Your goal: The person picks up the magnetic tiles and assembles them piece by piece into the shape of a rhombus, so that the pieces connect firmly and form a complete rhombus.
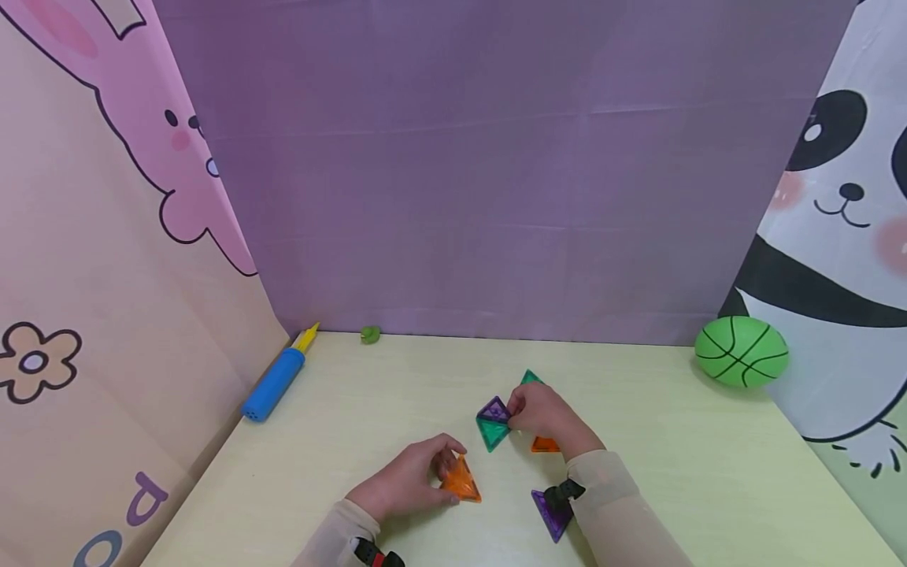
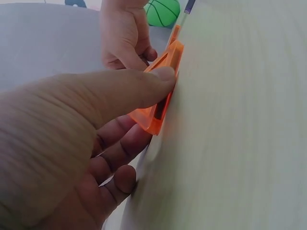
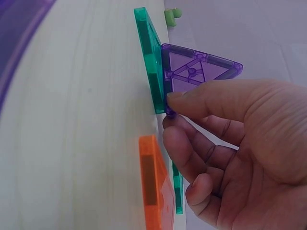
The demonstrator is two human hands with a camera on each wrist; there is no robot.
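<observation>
My left hand (image 1: 411,479) pinches an orange triangular magnetic tile (image 1: 462,482) between thumb and fingers, low at the tabletop. In the left wrist view the thumb lies across this orange tile (image 2: 175,51). Farther forward, my right hand (image 1: 551,416) grips a purple triangular tile (image 1: 494,409) by one corner. The right wrist view shows that purple tile (image 3: 184,61) standing tilted up, its edge along a green triangular tile (image 3: 152,67). Partly behind the right hand are another green tile (image 1: 530,377) and an orange tile (image 1: 545,446).
A second purple tile (image 1: 553,516) lies below the right wrist, partly covered by the sleeve. A blue pump (image 1: 273,387) with a yellow nozzle lies at the left edge. At the back are a small green object (image 1: 370,335) and a green ball (image 1: 741,352), before a purple backdrop (image 1: 460,197).
</observation>
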